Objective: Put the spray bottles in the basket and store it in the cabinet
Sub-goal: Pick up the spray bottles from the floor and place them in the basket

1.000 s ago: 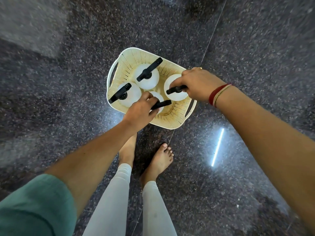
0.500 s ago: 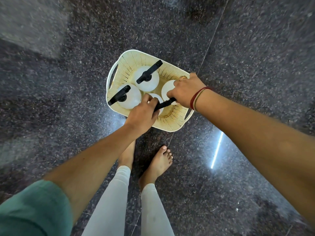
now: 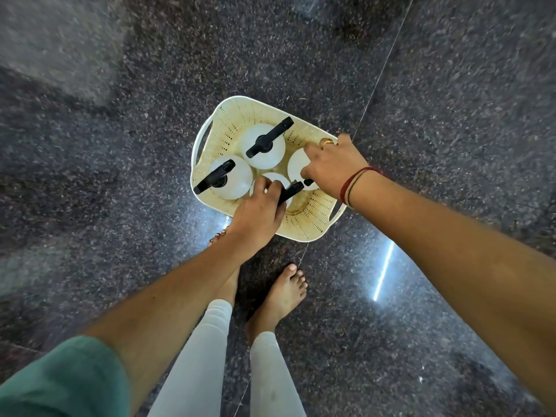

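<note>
The cream perforated basket [image 3: 304,225] sits on the dark speckled floor [image 3: 120,176] at frame centre, open floor all round its rim. Four white spray bottles stand upright inside — one at 12 o'clock [image 3: 263,145], one at 9 o'clock [image 3: 230,177]. Left hand [image 3: 255,213] is curled around the 6 o'clock bottle's black trigger [image 3: 290,191]; right hand [image 3: 332,165] covers the 3 o'clock bottle [image 3: 296,168], fingers bent, grip unclear.

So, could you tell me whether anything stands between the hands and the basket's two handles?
Nothing separate does. Both the left hand and right hand are down on spray bottles inside the basket; the cabinet is out of view.
</note>
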{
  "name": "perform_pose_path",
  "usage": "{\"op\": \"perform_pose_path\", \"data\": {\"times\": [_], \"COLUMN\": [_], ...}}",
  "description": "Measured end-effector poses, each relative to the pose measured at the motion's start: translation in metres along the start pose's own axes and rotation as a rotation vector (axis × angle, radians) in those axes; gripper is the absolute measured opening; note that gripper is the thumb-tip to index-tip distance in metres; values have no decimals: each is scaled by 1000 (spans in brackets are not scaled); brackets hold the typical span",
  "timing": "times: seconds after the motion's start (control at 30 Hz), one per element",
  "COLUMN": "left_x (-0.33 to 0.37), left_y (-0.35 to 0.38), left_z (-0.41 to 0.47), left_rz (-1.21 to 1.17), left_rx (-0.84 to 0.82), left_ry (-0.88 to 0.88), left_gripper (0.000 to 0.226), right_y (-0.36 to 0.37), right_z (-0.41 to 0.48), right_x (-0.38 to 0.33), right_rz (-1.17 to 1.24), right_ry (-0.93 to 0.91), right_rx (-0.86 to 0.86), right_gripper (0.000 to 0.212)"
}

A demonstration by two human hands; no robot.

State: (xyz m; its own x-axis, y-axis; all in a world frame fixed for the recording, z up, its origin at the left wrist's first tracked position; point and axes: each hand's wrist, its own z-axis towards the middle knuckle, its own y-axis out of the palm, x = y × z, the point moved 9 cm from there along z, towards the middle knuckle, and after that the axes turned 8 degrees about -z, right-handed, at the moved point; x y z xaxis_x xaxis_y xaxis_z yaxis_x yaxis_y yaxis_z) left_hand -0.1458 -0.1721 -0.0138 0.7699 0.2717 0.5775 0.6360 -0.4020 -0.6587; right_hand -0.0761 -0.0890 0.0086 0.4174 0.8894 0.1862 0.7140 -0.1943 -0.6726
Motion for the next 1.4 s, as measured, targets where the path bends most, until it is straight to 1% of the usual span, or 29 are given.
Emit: {"op": "perform_pose_path", "data": {"times": [0.07,0.17,0.2,0.27,0.3,0.33,0.37,0.43,0.47,0.5,0.53,0.57,0.6,0.63,0.67,0.73,0.77,0.9,0.93,1.0,1.07,1.13,1.27,1.4], "left_x": [0,-1,-3,-8,-10,-13,-14,-16,-15,-14,-12,-8,-6,-3,-2,-3,-4,-8,-9,-11,-12,-13,-12,-7], "left_y": [-1,-2,-4,-9,-13,-16,-20,-25,-25,-24,-22,-19,-16,-15,-13,-11,-10,-5,-4,-3,-2,-2,-1,-1], "left_z": [2,2,1,-1,-2,-3,-3,-3,-3,-2,-2,-1,-1,0,1,4,5,4,4,4,4,4,4,4], "left_rz": [1,42,67,99,107,112,115,103,88,74,68,69,67,55,33,-6,-13,-26,-32,-48,-70,-80,-74,-84], "left_rx": [3,8,19,56,76,95,109,118,112,100,83,66,53,44,36,24,23,12,9,9,10,11,-2,-38], "left_ry": [-1,-6,-13,-39,-52,-60,-59,-44,-32,-20,-4,11,22,27,25,14,12,30,33,28,11,-3,3,41], "left_gripper": [30,34,39,51,57,61,64,64,62,59,54,50,45,40,36,31,31,31,32,32,33,34,36,38], "right_y": [5,10,11,12,14,15,19,45,65,85,100,108,111,109,104,95,90,76,73,72,76,77,73,72], "right_z": [2,3,3,-3,-8,-16,-26,-60,-75,-81,-81,-78,-73,-67,-60,-47,-42,-27,-24,-23,-23,-24,-24,-24], "right_x": [3,8,13,38,57,79,102,142,148,140,124,105,86,69,55,37,30,16,15,13,8,3,0,2], "right_rz": [2,106,181,437,614,823,1066,1525,1704,1877,2021,2102,2123,2109,2101,2141,2177,2344,2383,2471,2551,2575,2598,2598], "right_ry": [-19,-51,-35,75,165,274,413,799,991,1120,1157,1113,1031,943,871,785,768,727,711,722,745,727,670,650], "right_rx": [21,16,-2,-31,-10,54,163,414,445,371,232,78,-43,-106,-111,-42,-18,15,39,70,89,116,226,284], "right_gripper": [40,61,69,81,79,71,58,29,21,17,20,29,38,42,44,46,43,17,13,12,20,28,17,15]}}
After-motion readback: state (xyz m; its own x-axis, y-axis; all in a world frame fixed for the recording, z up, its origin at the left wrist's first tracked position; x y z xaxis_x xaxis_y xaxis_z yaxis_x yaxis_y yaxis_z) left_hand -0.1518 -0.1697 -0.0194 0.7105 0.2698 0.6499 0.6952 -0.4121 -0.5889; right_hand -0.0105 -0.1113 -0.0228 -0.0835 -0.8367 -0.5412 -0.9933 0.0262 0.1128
